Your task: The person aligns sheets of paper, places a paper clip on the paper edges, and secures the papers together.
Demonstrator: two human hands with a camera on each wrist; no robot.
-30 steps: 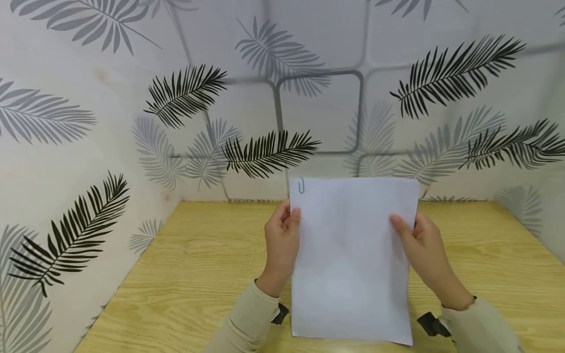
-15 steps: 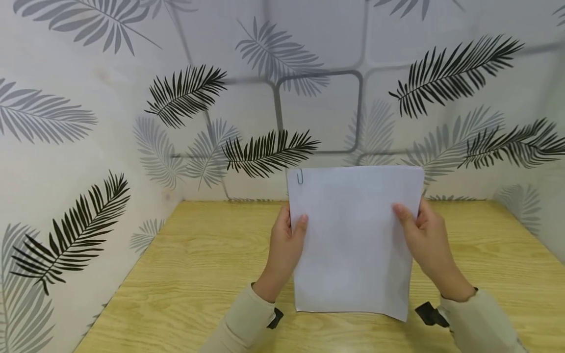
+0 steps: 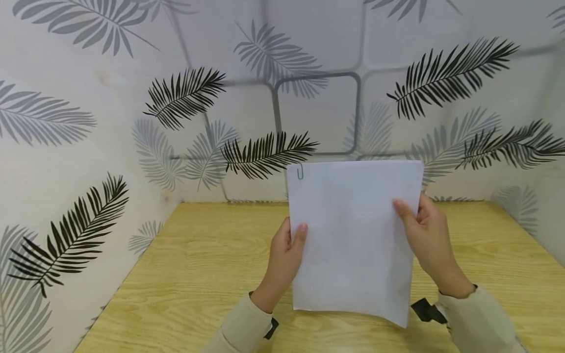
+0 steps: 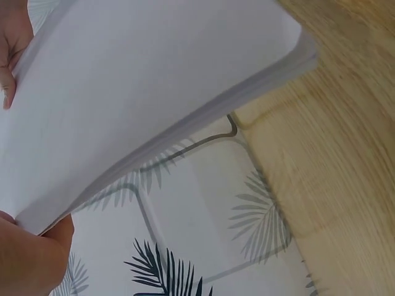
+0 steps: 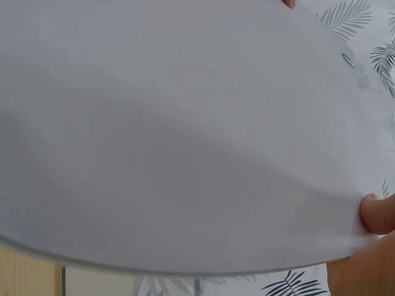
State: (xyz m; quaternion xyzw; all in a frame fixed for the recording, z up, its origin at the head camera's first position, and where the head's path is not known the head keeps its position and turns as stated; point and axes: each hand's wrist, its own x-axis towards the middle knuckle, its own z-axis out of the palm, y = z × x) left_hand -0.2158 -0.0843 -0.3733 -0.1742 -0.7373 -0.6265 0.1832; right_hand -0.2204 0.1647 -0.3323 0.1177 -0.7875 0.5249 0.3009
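A stack of white paper [image 3: 353, 245] is held up above the table, its blank face toward me. At its top left corner sits a green paper clip [image 3: 300, 171], also visible in the right wrist view near the far edge. My left hand [image 3: 284, 260] pinches the left edge, thumb on the front and fingers behind. On the opposite side my right hand [image 3: 430, 240] grips the right edge a little higher, its thumb pressed on the front sheet. In the left wrist view, several layers show along the stack's edge [image 4: 203, 114]. The fingers behind the paper are mostly hidden.
Beneath the hands lies a light wood-grain table [image 3: 198, 264]. A white wall [image 3: 318, 113] with grey and black leaf patterns stands behind it, and another patterned wall [image 3: 66, 162] is on the left. Dark straps [image 3: 428, 311] show at the sleeve cuffs.
The paper stack has risen and its lower edge has come up off its earlier position. My right hand has moved up with it, and the left hand now holds a slightly lower spot on the edge.
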